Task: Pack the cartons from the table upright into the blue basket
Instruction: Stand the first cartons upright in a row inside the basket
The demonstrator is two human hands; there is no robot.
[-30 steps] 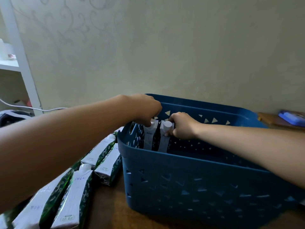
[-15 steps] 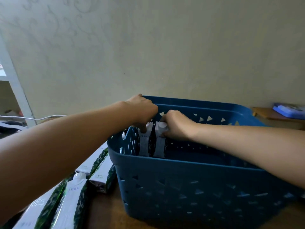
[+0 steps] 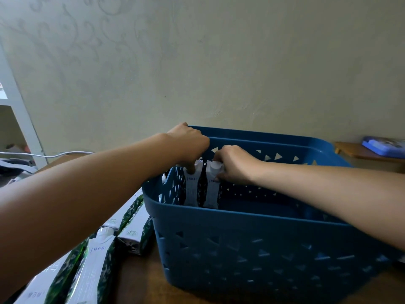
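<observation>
A blue basket (image 3: 252,249) with triangle cut-outs stands on the brown table. Two white-and-green cartons stand upright side by side at its far left end. My left hand (image 3: 188,145) grips the top of the left carton (image 3: 191,189). My right hand (image 3: 232,165) holds the top of the right carton (image 3: 212,189), whose white cap shows. Several more cartons (image 3: 94,260) lie flat on the table left of the basket, partly hidden by my left forearm.
A wall rises right behind the basket. A white shelf post (image 3: 19,110) and a white cable (image 3: 65,153) are at the left. A blue object (image 3: 383,144) rests on a wooden ledge at the far right.
Both hands have stayed on the two upright cartons in the basket. The camera has shifted, so the basket sits slightly lower and further left in view.
</observation>
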